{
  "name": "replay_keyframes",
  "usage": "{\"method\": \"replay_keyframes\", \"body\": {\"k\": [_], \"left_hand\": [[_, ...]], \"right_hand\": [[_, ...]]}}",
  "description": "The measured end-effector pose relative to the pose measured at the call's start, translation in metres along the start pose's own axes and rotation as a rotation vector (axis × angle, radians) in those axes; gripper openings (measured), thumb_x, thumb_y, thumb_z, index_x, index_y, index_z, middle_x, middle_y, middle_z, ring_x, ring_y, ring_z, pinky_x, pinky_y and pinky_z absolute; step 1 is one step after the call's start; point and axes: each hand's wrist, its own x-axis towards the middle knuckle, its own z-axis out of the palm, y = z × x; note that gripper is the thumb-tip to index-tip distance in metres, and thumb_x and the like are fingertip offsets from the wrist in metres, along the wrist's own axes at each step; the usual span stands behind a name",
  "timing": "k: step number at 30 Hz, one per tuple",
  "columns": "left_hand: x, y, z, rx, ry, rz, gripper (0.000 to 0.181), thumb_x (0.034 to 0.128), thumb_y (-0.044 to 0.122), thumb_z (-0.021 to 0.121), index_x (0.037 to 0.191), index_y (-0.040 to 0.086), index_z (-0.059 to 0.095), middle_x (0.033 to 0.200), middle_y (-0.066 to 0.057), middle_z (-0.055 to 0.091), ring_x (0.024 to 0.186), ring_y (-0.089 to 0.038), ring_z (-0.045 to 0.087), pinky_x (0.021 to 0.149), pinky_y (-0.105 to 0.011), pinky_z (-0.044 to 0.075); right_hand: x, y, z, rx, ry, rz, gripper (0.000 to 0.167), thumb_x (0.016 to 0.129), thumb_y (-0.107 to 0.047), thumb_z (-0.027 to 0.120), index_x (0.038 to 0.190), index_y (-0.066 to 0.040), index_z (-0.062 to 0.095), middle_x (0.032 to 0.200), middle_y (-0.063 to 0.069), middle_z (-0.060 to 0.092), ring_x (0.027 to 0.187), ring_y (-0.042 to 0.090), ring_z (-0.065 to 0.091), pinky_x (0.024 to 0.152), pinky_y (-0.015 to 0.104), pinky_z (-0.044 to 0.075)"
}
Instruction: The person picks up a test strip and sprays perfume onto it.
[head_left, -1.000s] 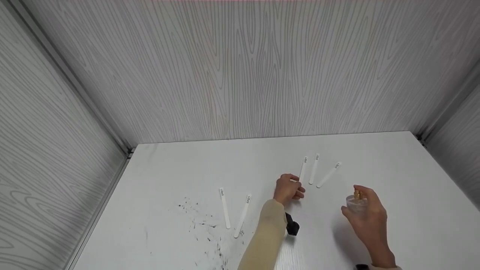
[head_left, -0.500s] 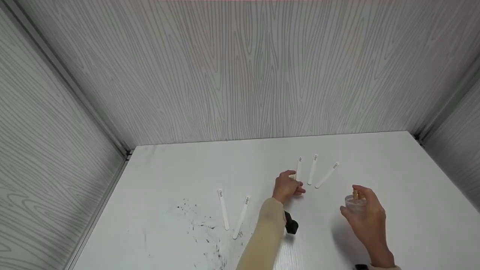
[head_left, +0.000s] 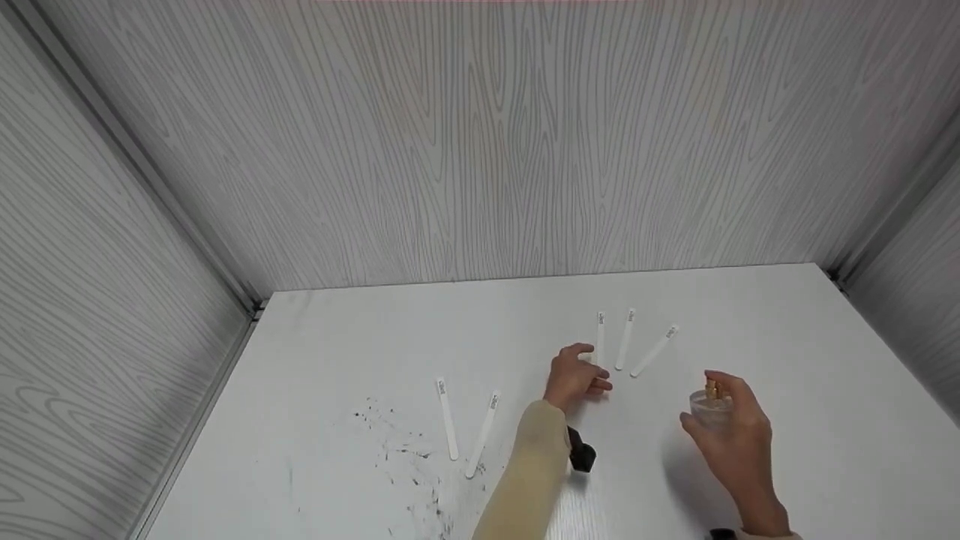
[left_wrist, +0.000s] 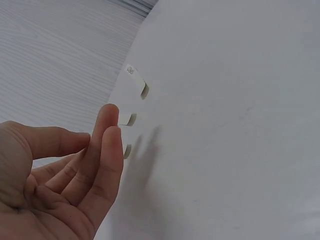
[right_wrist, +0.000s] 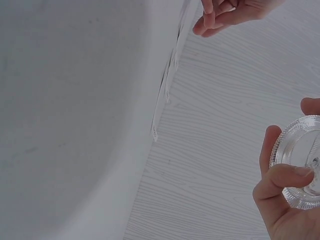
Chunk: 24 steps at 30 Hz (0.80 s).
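White table (head_left: 337, 337): left hand (head_left: 576, 376), fingers parted, holds nothing; right hand (head_left: 739, 439), near right, grips a gold-topped glass bottle (head_left: 707, 409). Of three far-right white strips (head_left: 625, 341), the leftmost strip (head_left: 601, 330), beside the left hand, has shifted slightly left since one second ago.

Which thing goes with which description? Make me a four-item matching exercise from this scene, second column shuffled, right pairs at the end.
Column one
1. Glass spray bottle
2. Left hand
3. Pair of white printed strips
4. Left sleeve

Column two
A. Lying beside scattered dark marks on the table
B. Cream-coloured
C. Gripped in the right hand
D. Nearest the group of three strips

Right pairs: 1-C, 2-D, 3-A, 4-B
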Motion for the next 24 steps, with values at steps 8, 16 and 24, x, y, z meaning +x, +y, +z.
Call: {"method": "replay_keyframes", "body": {"k": [8,16,24], "left_hand": [[-0.013,0.007,-0.012,0.039,-0.041,0.057,0.035,0.0946,0.002,0.065,0.13,0.002,0.061,0.085,-0.006,0.073,0.07,-0.017,0.073,0.064,-0.024,0.058],[-0.039,0.01,-0.028,0.054,-0.046,0.22,0.031,0.0971,0.005,0.064,0.127,-0.002,0.062,0.086,-0.004,0.075,0.068,-0.016,0.072,0.063,-0.024,0.058],[-0.058,0.005,-0.04,0.065,-0.015,0.274,0.028,0.0977,0.005,0.063,0.126,0.0,0.063,0.086,-0.002,0.074,0.068,-0.015,0.072,0.066,-0.028,0.06]], "right_hand": [[0.0,0.0,0.0,-0.011,0.004,-0.017,0.063,0.064,0.021,0.079,0.122,0.007,0.06,0.117,0.028,0.066,0.103,0.041,0.063,0.078,0.057,0.05],[0.001,0.001,-0.001,0.024,0.009,-0.043,0.061,0.064,0.023,0.076,0.12,0.009,0.059,0.116,0.031,0.064,0.105,0.045,0.061,0.079,0.068,0.048],[0.001,0.0,0.0,-0.005,0.007,-0.025,0.061,0.064,0.022,0.077,0.121,0.008,0.06,0.116,0.028,0.066,0.102,0.038,0.063,0.081,0.034,0.051]]}}
